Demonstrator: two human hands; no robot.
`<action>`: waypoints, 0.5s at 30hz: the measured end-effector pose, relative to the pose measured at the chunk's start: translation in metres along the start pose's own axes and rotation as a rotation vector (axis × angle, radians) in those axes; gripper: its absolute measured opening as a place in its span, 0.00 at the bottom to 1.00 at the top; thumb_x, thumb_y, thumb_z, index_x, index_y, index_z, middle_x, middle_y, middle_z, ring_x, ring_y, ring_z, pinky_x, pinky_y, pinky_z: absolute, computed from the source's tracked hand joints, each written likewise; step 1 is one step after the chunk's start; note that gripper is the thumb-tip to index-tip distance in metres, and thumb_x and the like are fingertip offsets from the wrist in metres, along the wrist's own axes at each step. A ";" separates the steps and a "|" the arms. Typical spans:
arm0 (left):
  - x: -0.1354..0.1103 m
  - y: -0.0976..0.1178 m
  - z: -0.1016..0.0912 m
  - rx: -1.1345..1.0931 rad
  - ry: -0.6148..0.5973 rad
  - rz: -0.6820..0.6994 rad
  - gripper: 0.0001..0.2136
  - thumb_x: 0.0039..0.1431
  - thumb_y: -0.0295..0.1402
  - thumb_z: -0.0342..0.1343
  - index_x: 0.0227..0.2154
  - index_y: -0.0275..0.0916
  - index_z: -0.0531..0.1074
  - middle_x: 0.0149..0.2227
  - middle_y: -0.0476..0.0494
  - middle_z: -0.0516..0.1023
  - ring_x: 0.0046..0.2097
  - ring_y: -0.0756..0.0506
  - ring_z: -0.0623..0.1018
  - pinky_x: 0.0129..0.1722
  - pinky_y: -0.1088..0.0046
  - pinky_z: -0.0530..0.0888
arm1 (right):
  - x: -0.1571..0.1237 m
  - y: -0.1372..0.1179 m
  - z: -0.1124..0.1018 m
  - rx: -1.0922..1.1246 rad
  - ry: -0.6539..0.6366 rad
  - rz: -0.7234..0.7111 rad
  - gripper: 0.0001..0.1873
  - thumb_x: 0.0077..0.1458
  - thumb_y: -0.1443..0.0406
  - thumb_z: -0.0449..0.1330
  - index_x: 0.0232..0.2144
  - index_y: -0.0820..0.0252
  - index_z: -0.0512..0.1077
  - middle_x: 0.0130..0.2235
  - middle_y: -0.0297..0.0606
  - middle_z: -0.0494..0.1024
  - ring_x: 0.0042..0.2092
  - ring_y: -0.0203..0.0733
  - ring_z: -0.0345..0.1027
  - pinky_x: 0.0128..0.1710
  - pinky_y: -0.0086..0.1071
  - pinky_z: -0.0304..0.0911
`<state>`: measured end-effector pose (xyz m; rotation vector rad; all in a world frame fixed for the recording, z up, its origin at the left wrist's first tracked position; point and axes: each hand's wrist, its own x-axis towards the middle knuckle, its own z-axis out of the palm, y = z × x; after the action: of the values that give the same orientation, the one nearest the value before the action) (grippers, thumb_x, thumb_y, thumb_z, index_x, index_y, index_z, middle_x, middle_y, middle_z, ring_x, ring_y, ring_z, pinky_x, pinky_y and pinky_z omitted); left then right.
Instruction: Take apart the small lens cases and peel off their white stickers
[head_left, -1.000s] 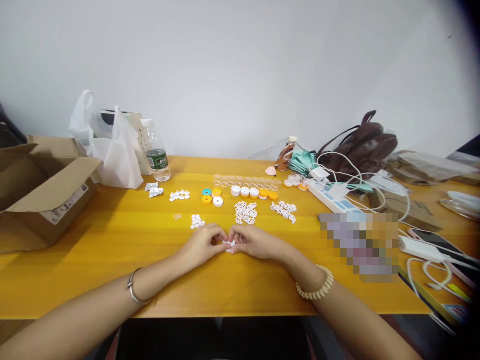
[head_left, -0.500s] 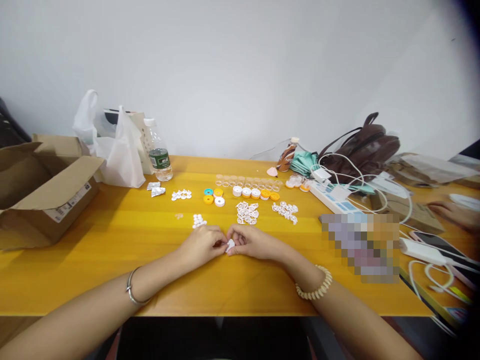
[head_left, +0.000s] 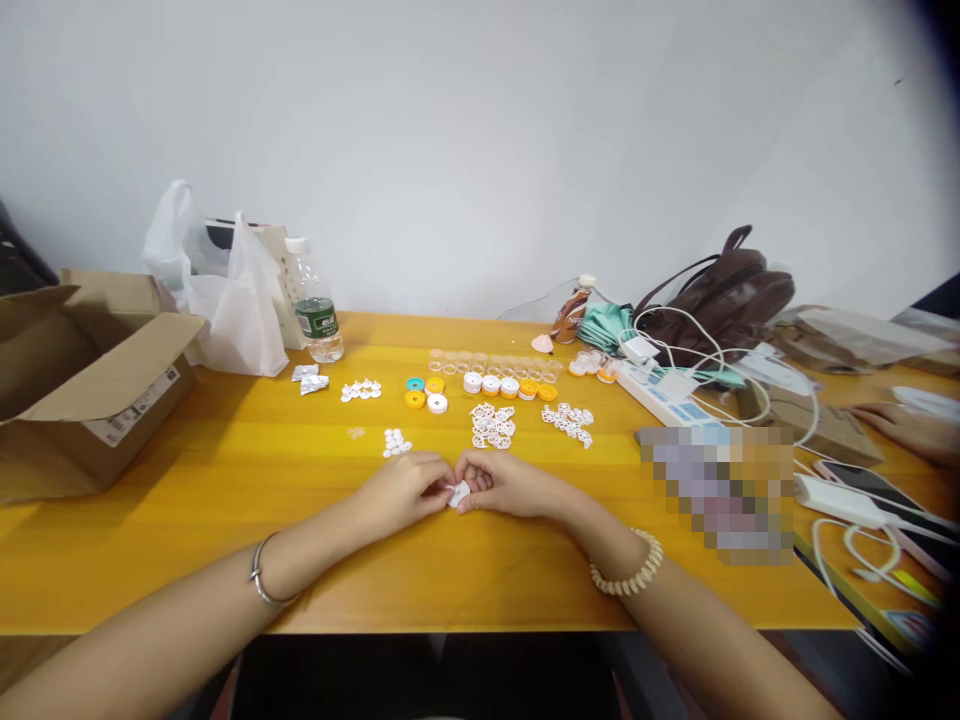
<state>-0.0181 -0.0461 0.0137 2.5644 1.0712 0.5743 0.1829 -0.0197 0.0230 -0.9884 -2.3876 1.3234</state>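
Observation:
My left hand (head_left: 409, 492) and my right hand (head_left: 506, 484) meet over the near middle of the table. Between their fingertips is a small white plastic piece (head_left: 458, 494), pinched from both sides and partly covered by the fingers. Beyond my left hand lies a cluster of small white round pieces (head_left: 395, 442), with white stemmed discs (head_left: 361, 390) farther back. Past my right hand sit a pile of white openwork parts (head_left: 493, 427) and a second group of them (head_left: 568, 422). Coloured round caps (head_left: 415, 399) and a row of white and orange round pieces (head_left: 509, 386) stand behind.
Clear plastic rings (head_left: 495, 366) line the back. A cardboard box (head_left: 97, 400), plastic bag (head_left: 232, 310) and water bottle (head_left: 318, 310) stand left. At right are a drink bottle (head_left: 573, 312), power strip (head_left: 660, 395), tangled cables, a brown bag (head_left: 720, 300) and another person's hand (head_left: 904, 428).
The view has shifted slightly. Both hands stay together, and the white piece between the fingertips shows at a slightly different angle.

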 end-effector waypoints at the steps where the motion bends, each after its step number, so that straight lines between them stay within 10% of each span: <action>1: 0.000 0.001 0.000 -0.029 -0.006 -0.015 0.06 0.57 0.33 0.51 0.31 0.37 0.71 0.30 0.46 0.74 0.32 0.50 0.72 0.32 0.77 0.65 | 0.000 -0.001 0.000 -0.001 -0.001 -0.001 0.14 0.46 0.59 0.63 0.33 0.59 0.65 0.27 0.27 0.63 0.29 0.31 0.57 0.28 0.25 0.54; 15: 0.002 -0.049 -0.050 0.228 0.161 -0.238 0.06 0.54 0.31 0.50 0.28 0.37 0.70 0.29 0.46 0.75 0.32 0.48 0.73 0.33 0.75 0.65 | -0.001 -0.001 0.000 -0.058 0.002 0.006 0.13 0.49 0.60 0.61 0.36 0.60 0.66 0.27 0.29 0.65 0.28 0.31 0.57 0.27 0.26 0.54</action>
<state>-0.0700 -0.0055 0.0379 2.5577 1.5533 0.6360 0.1830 -0.0206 0.0238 -1.0122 -2.4357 1.2614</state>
